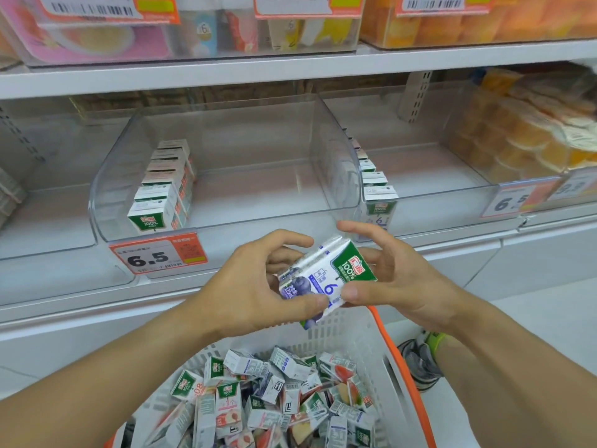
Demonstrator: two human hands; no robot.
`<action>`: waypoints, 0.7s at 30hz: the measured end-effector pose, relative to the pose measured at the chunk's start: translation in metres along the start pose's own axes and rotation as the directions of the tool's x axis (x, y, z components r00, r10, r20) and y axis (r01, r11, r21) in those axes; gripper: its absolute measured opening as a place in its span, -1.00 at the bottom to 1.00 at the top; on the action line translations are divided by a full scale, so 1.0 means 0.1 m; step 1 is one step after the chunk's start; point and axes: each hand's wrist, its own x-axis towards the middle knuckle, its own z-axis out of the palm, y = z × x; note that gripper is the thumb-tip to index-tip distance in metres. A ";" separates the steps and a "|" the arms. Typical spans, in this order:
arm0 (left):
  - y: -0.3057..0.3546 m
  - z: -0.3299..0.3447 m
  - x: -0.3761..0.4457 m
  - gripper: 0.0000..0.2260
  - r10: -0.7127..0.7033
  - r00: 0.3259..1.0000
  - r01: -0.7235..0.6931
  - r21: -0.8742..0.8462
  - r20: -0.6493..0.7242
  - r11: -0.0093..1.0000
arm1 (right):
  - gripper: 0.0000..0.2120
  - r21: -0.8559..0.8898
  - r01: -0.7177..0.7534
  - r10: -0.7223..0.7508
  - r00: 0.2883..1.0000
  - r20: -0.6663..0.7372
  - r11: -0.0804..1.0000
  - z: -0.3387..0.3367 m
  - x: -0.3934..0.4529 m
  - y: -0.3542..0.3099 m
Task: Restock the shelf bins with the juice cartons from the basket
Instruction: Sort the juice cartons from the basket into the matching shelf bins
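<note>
Clear plastic bin (226, 176) stands mostly open right of its carton row (164, 185). Just below its front lip, both hands, left (258, 286) and right (397, 279), pinch a blueberry carton pack (323, 279), tilted, green end up-right.

The single head-worn camera looked forward and down from close above the basket (361, 344), facing the shelf bins (226, 176) straight ahead, with both forearms entering from below.

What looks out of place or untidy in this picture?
Nothing looks spilled or damaged. The small juice cartons in the white plastic basket lie jumbled at all angles, while those in the clear plastic shelf bin stand in one neat row along its left side.
</note>
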 end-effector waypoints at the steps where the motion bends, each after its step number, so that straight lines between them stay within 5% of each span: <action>1: 0.03 0.03 0.02 -0.50 0.025 0.999 -0.026 -0.016 -0.046 1.000 | -0.19 -0.013 0.019 -0.019 1.000 0.010 1.000 -0.04 -0.03 -0.01; 5: 0.16 0.21 0.17 -0.71 0.168 0.975 -0.165 0.033 -0.143 0.986 | -0.39 0.036 0.168 -0.165 0.983 -0.083 0.985 -0.10 -0.07 0.01; 8: 0.23 0.27 0.32 -0.67 0.321 0.910 -0.271 0.209 -0.263 0.940 | -0.39 0.065 0.303 -0.282 0.933 -0.222 0.951 -0.21 -0.10 -0.04; 11: 0.21 0.22 0.49 -0.76 0.444 0.823 -0.305 0.382 -0.356 0.872 | -0.39 0.085 0.442 -0.377 0.838 -0.396 0.893 -0.45 -0.13 -0.22; 14: 0.06 0.18 0.67 -0.80 0.552 0.782 -0.273 0.637 -0.290 0.721 | -0.38 -0.115 0.513 -0.487 0.686 -0.541 0.851 -0.74 -0.09 -0.48; 17: -0.07 0.16 0.78 -0.82 0.567 0.784 -0.251 0.706 -0.252 0.662 | -0.47 -0.412 0.375 -0.557 0.575 -0.600 0.831 -1.06 0.11 -0.66; 21: -0.11 0.16 0.82 -0.92 0.592 0.763 -0.279 0.693 -0.260 0.664 | -0.46 -0.700 0.103 -0.573 0.664 -0.480 0.706 -1.47 0.56 -0.83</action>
